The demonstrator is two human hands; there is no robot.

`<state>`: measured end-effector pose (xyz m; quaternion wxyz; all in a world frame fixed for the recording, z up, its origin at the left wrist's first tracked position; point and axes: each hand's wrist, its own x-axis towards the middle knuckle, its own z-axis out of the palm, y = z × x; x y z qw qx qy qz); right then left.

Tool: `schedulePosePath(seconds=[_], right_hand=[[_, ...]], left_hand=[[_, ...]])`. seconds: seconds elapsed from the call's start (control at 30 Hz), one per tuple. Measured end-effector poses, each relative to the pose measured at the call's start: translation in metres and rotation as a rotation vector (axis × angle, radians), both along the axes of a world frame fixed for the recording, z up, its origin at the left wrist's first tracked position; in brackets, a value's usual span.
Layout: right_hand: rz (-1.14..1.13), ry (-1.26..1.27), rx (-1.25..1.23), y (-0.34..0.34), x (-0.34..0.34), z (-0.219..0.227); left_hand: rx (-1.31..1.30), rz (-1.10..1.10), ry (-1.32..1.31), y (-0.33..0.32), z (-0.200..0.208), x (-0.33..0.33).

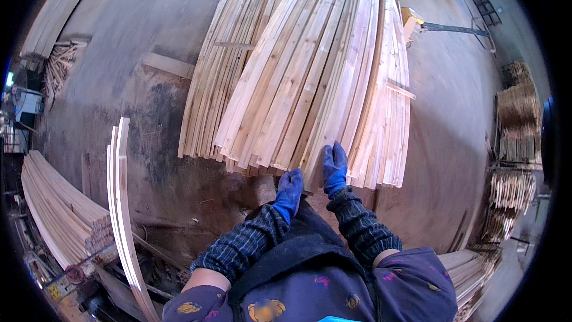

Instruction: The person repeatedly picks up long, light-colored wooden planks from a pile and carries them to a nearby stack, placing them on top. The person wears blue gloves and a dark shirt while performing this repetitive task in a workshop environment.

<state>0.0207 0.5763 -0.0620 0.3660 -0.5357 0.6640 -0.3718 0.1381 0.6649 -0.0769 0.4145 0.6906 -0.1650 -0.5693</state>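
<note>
A large stack of long, pale wooden boards (pixel 286 95) stretches away from me, its near ends uneven. My left hand (pixel 289 188), in a blue glove, is closed at the near end of a board, left of the middle. My right hand (pixel 335 168), gloved in blue too, lies a little farther up on the right side of the same few boards (pixel 314 164). These boards sit between my two hands. The undersides of the fingers are hidden, so how far they wrap round the wood does not show. Dark knitted sleeves cover both forearms.
Two short cross strips, left (pixel 234 45) and right (pixel 400 89), lie among the stack's layers. Upright-leaning boards (pixel 122 203) and a bundle of strips (pixel 59 209) stand at left. A yellow-ended pallet jack (pixel 417 21) is far right. More wood piles (pixel 515 113) line the right wall.
</note>
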Motion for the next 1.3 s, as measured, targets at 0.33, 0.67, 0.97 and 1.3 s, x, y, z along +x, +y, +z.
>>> schedulePosePath(seconds=[0.33,0.67,0.97,1.3], right_hand=[[-0.119,-0.820,0.411,-0.016,-0.005,-0.004],[0.125,-1.198,0.715,-0.027,-0.006,0.055],[0.437,-1.236,0.856,0.084,0.098,0.137],[0.292,-1.516,0.767,-0.120,0.079,0.030]], left_hand=[[-0.040,-0.263,-0.188,-0.012,0.034,0.011],[-0.051,-1.009,-0.340,-0.058,0.096,0.061],[-0.317,-0.502,-0.053,-0.217,0.104,0.088],[-0.103,-0.560,-0.879,0.095,0.193,0.208]])
